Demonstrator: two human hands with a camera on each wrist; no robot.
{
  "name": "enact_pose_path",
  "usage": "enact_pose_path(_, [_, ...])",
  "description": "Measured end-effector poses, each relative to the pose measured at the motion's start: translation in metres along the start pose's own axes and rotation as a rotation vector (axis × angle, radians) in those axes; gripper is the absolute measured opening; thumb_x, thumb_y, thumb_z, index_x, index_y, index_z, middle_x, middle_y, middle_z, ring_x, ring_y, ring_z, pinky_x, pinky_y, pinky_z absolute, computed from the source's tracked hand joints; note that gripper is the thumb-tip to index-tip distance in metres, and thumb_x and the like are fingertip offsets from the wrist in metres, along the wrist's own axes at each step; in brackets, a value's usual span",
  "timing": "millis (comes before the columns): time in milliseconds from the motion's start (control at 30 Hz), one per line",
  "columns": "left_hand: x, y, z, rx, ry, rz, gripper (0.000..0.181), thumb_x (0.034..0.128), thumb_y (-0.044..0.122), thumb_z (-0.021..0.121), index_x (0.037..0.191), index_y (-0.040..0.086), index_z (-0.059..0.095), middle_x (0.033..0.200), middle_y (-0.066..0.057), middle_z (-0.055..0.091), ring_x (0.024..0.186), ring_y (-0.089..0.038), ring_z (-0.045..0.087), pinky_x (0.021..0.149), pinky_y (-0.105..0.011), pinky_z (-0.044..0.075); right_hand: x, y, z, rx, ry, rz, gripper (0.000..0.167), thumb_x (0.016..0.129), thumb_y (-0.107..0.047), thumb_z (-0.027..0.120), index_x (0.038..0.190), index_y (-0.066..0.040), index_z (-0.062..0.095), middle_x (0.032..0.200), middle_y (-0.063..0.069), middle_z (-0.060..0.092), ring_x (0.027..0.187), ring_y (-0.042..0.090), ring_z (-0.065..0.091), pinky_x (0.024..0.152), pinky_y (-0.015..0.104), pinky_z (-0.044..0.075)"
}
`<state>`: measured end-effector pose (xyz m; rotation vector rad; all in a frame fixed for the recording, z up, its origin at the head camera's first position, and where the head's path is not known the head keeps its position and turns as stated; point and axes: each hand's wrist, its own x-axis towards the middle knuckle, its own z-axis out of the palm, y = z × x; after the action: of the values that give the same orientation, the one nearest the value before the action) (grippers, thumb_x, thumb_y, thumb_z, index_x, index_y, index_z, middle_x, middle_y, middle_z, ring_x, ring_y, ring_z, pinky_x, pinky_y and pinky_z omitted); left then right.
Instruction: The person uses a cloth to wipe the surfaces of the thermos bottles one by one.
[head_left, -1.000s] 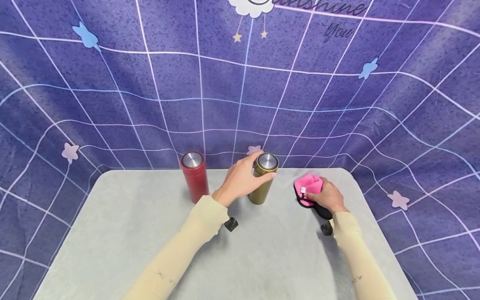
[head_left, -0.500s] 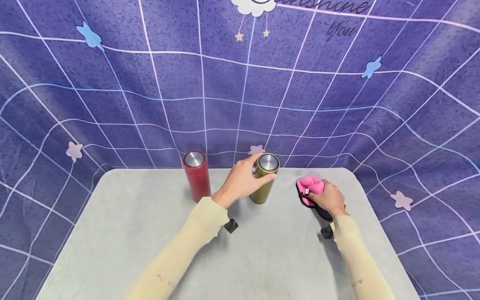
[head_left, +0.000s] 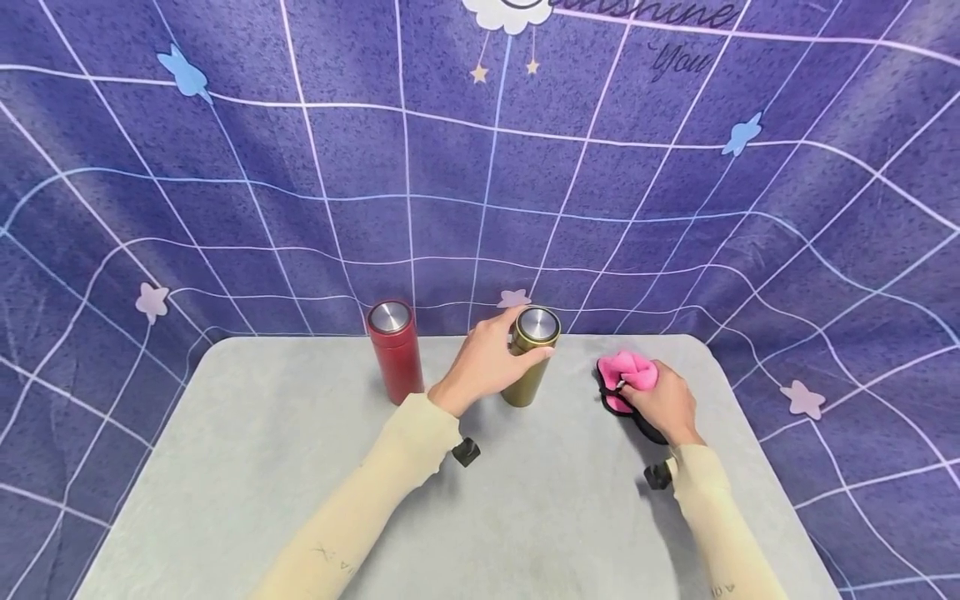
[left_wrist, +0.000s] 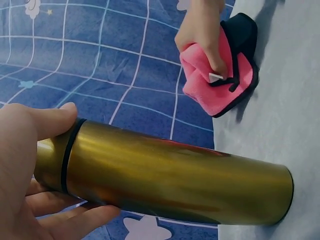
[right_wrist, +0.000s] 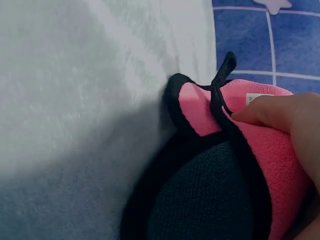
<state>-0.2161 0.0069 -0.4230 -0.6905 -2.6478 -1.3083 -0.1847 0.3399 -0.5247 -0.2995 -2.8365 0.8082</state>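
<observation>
A gold thermos flask (head_left: 525,375) with a steel-topped lid stands upright on the table. My left hand (head_left: 483,364) grips it around the top; in the left wrist view the thumb and fingers curl about the lid end of the flask (left_wrist: 175,175). To the right, my right hand (head_left: 666,404) pinches a bunched cloth (head_left: 628,371), pink on one face and dark on the other, with black edging. A hanging loop (right_wrist: 217,100) and a white tag (right_wrist: 256,97) show beside the thumb in the right wrist view. Most fingers of that hand are hidden there.
A red thermos flask (head_left: 397,367) stands upright left of the gold one, close to the left hand. The grey table (head_left: 247,450) meets a purple gridded curtain (head_left: 360,158) at the back and sides. Black wrist devices (head_left: 466,452) sit under the forearms.
My right hand has shifted slightly right and nearer me, and the cloth has bunched and moved with it. The left hand stays on the gold thermos flask.
</observation>
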Motion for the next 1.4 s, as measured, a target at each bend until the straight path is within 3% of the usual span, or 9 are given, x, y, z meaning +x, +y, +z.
enact_pose_path(333, [-0.005,0.005,0.003,-0.014,0.05,-0.026,0.077,0.0879,0.05,0.087,0.152,0.016,0.06,0.123,-0.005,0.077,0.098,-0.018,0.071,0.085,-0.039,0.06,-0.029,-0.015,-0.01,0.04,0.054,-0.061,0.039,0.081,-0.032,0.086,0.105,-0.006,0.068,0.094,0.017,0.074,0.089,0.044,0.071,0.07,0.06,0.053])
enact_pose_path(500, [-0.009,0.004,0.006,-0.118,0.095,-0.033,0.075,0.0876,0.047,0.088,0.149,0.013,0.063,0.125,-0.007,0.077,0.093,-0.019,0.077,0.084,-0.034,0.063,-0.046,-0.025,-0.014,0.083,0.081,-0.068,0.036,0.08,-0.03,0.088,0.101,-0.009,0.067,0.085,0.012,0.071,0.081,0.038,0.069,0.064,0.05,0.05])
enact_pose_path(600, [-0.011,0.002,0.007,-0.195,0.146,-0.021,0.066,0.088,0.04,0.09,0.144,0.014,0.067,0.123,-0.005,0.078,0.1,-0.02,0.078,0.083,-0.028,0.064,-0.052,-0.036,-0.014,0.159,0.12,-0.079,0.035,0.081,-0.027,0.088,0.105,-0.009,0.07,0.085,0.01,0.071,0.08,0.033,0.067,0.066,0.044,0.05])
enact_pose_path(800, [-0.018,-0.005,0.011,-0.309,0.235,-0.047,0.059,0.0885,0.032,0.09,0.139,0.01,0.069,0.123,-0.008,0.078,0.114,-0.025,0.075,0.082,-0.026,0.064,-0.056,-0.055,-0.014,0.32,0.173,-0.074,0.041,0.082,-0.024,0.088,0.118,-0.012,0.073,0.093,0.009,0.074,0.084,0.026,0.065,0.071,0.027,0.05])
enact_pose_path(1033, [-0.021,-0.012,0.014,-0.339,0.293,-0.079,0.059,0.0867,0.032,0.091,0.136,0.006,0.071,0.119,-0.01,0.079,0.111,-0.028,0.076,0.081,-0.04,0.066,-0.056,-0.084,-0.024,0.457,0.167,-0.146,0.062,0.084,-0.022,0.089,0.142,-0.028,0.067,0.128,0.003,0.073,0.107,0.02,0.065,0.09,0.029,0.049])
enact_pose_path(1133, [-0.022,-0.013,0.015,-0.341,0.29,-0.071,0.059,0.0866,0.031,0.091,0.136,0.005,0.071,0.118,-0.01,0.08,0.111,-0.029,0.076,0.082,-0.045,0.066,-0.054,-0.096,-0.026,0.503,0.158,-0.215,0.062,0.085,-0.021,0.091,0.142,-0.029,0.068,0.132,-0.002,0.073,0.112,0.016,0.066,0.094,0.024,0.049])
enact_pose_path(1300, [-0.023,-0.011,0.015,-0.335,0.273,-0.076,0.059,0.0871,0.033,0.09,0.136,0.006,0.071,0.12,-0.01,0.079,0.112,-0.028,0.076,0.082,-0.042,0.066,-0.052,-0.113,-0.025,0.533,0.126,-0.317,0.059,0.085,-0.022,0.092,0.14,-0.027,0.07,0.132,-0.005,0.075,0.113,0.013,0.068,0.095,0.019,0.05])
enact_pose_path(1400, [-0.024,-0.008,0.014,-0.346,0.248,-0.086,0.06,0.0882,0.036,0.089,0.138,0.008,0.071,0.121,-0.008,0.079,0.111,-0.026,0.076,0.089,-0.042,0.064,-0.051,-0.123,-0.022,0.525,0.07,-0.348,0.055,0.087,-0.023,0.089,0.138,-0.028,0.071,0.126,-0.006,0.076,0.107,0.012,0.069,0.091,0.02,0.053])
